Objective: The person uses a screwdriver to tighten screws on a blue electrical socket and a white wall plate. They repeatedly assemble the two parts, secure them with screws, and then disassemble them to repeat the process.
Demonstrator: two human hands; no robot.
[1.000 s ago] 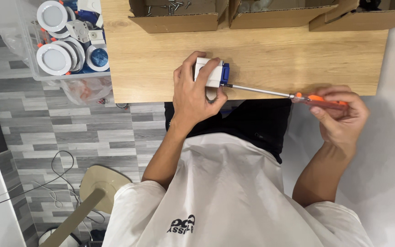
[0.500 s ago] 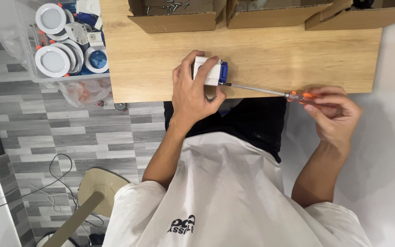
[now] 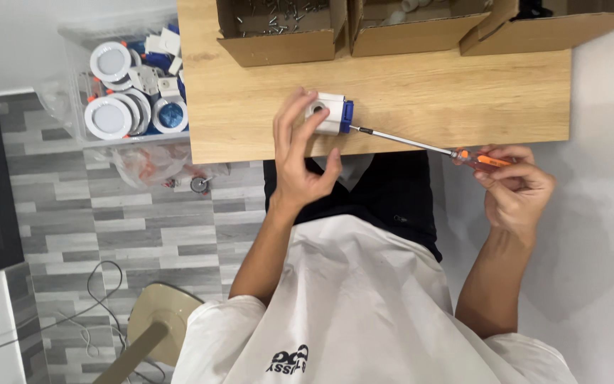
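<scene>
Left hand [image 3: 300, 160] at the counter's [image 3: 421, 92] near edge, fingers spread and curled over a small white-and-blue housing [image 3: 330, 114]; fingertips touch its left side, grip loose rather than clenched. Housing sits on the counter close to the near edge, left of centre. Right hand [image 3: 516, 192] off the counter's near right corner, grip clenched on the orange handle of a screwdriver [image 3: 428, 146]. Shaft runs up-left, tip at the housing's blue end. Three open cardboard boxes [image 3: 282, 32] line the far edge. Clear plastic bin [image 3: 72, 85] of round white light fittings [image 3: 108, 117] beside the counter's left edge, on the floor.
</scene>
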